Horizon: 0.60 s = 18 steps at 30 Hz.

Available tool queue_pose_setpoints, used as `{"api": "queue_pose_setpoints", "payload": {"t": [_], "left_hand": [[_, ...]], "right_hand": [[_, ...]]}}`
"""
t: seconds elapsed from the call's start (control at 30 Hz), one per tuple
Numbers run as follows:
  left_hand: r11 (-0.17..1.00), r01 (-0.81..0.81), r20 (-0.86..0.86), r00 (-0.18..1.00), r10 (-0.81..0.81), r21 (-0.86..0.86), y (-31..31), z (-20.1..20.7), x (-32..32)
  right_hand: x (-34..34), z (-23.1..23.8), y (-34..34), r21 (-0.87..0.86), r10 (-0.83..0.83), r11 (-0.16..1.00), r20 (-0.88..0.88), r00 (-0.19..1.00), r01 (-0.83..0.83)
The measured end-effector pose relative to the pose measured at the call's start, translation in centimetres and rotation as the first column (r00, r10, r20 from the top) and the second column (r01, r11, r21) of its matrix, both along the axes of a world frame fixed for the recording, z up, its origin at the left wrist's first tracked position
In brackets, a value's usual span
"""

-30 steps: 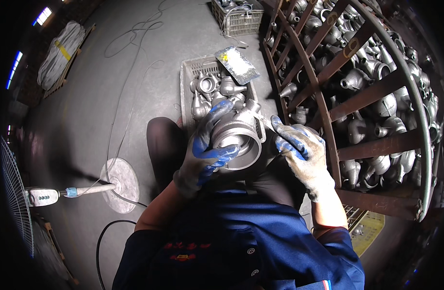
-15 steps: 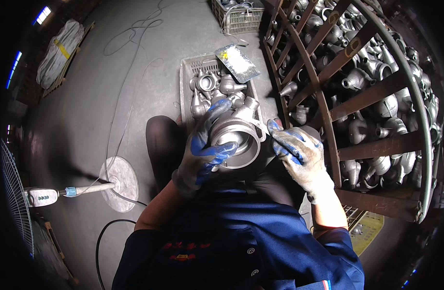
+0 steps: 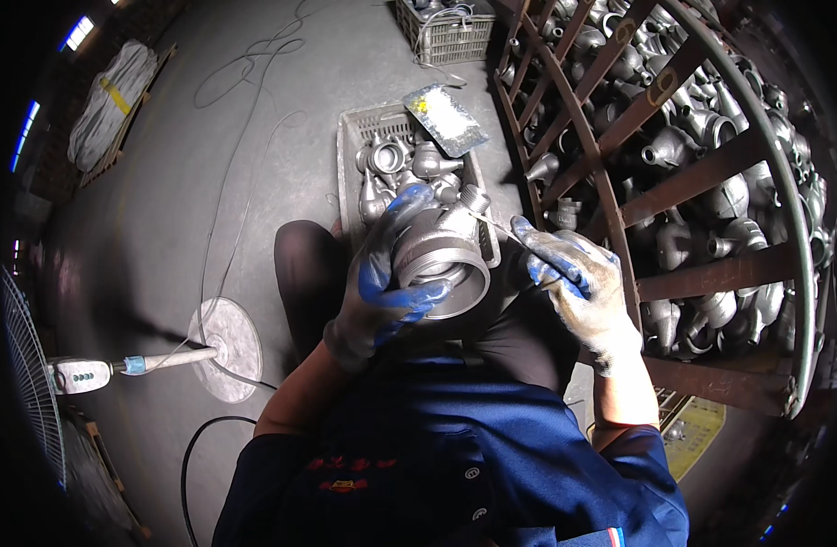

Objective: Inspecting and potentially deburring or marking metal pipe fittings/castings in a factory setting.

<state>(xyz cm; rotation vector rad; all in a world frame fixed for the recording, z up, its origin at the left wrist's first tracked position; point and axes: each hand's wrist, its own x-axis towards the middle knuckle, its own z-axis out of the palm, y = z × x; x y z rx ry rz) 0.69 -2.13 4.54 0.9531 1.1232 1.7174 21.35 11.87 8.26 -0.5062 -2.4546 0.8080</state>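
Note:
A grey cast-metal pipe fitting, with a wide threaded round mouth and a narrower threaded neck, is held between my knees and over the crate. My left hand, in a white glove with blue coating, wraps its left side, fingers over the top and thumb across the mouth. To the right, my gloved right hand is closed on a thin, flat, file-like tool. The tool's tip reaches the base of the threaded neck; its handle end is hidden in the fist.
A plastic crate of similar fittings stands ahead, with a bright flat panel lying over its corner. On the right, a rusty metal cage is full of castings. Another crate stands farther off. A fan base and cables are at left.
My right hand has shifted slightly right and turned, so the tool shows edge-on with its tip nearer the threaded neck. The fitting has tilted a little; my left hand keeps its hold.

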Motion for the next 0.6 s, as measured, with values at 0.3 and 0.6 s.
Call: {"api": "queue_pose_setpoints", "payload": {"t": [0.3, 0.6], "left_hand": [[0.995, -0.101, -0.144, 0.985, 0.099, -0.004, -0.1, -0.4, 0.3], [0.995, -0.082, -0.232, 0.968, 0.092, 0.054, 0.0, -0.6, -0.1]], "right_hand": [[-0.4, 1.6, -0.9, 0.062, 0.039, 0.997, 0.111, 0.993, -0.046], [-0.3, 1.1, -0.3, -0.033, 0.036, 0.999, -0.013, 0.999, -0.036]]}}
